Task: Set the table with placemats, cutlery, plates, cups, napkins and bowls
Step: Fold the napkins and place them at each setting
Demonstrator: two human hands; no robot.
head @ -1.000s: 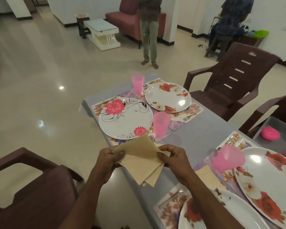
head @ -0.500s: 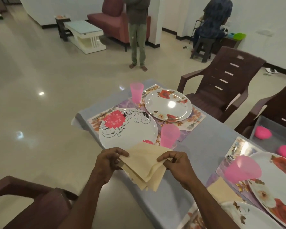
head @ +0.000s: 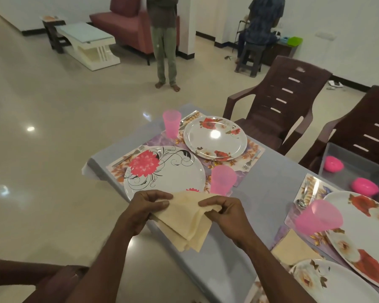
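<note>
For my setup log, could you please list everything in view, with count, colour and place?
Plates: four, white floral, on placemats.
Placemats: four, floral, on the table.
Cups: three, pink, beside plates.
Forks: two visible, silver, on far placemats.
Spoon: one, silver, right placemat.
Laid napkin: one, beige, between near plates.
Bowls: two, pink, in grey tray.
Table: one, grey cloth.
Chairs: three, brown.
Held napkins: several, beige.
Left hand, right hand: each with a grip on held napkins.
</note>
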